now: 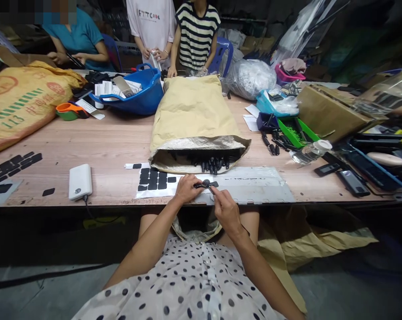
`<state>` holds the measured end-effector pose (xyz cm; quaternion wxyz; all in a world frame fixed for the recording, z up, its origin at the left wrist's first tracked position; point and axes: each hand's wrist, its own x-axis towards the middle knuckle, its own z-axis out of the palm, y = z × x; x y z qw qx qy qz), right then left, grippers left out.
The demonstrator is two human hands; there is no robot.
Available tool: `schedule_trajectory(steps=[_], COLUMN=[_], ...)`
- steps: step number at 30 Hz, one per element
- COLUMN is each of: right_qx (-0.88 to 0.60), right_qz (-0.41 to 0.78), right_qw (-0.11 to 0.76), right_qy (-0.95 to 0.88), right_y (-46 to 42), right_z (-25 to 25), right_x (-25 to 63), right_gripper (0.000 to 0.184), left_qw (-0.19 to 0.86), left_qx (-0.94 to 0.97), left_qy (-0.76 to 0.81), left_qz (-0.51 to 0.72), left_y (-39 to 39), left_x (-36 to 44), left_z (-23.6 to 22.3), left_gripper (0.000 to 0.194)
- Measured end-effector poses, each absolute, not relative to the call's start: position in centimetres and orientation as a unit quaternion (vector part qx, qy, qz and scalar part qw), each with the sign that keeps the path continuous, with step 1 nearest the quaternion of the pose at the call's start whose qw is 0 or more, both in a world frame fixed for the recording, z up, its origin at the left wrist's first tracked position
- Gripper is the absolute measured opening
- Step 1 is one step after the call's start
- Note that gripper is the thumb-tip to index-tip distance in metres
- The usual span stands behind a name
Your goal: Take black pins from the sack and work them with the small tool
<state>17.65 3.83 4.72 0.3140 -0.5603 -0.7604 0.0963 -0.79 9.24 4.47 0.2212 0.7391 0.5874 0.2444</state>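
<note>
Table [114, 142] carries sack [194, 104], mouth twd wearer, lots of blk parts [214, 166] left in it. White sheet [154, 194] by mouth, rows of blk pads [152, 174] left. L hand [186, 190] & R hand [227, 212] both pinch one blk pc [206, 182] nr table's front edge; prob. mid-work. Qty done: can't tell.

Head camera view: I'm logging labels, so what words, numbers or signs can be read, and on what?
"FTTCOOL", roughly: pale pink fabric shirt.
"113", apparently: yellow woven sack; its red characters are too blurred.
Unreadable: round mark on white rectangular device; dark marks on grey flat board.
</note>
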Motion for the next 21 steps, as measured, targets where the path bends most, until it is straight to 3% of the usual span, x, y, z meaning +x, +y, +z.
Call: schedule_trajectory(steps=[10,21], right_qx=[-0.737,-0.771], right_qz=[-0.052,-0.092], right_qw=[0.255,0.256], right_qy=[-0.624,-0.575], right_y=[9.0,10.7], right_z=[4.0,3.0], right_x=[25.6,24.5], right_gripper=[0.032,0.03], left_qw=[0.214,0.198], left_qx=[0.741,0.758], left_qy=[0.589,0.554], left_qz=[0.24,0.28], left_y=[9.1,8.4], left_x=[-0.4,-0.8], left_z=[4.2,4.5], left_gripper=[0.016,0.014])
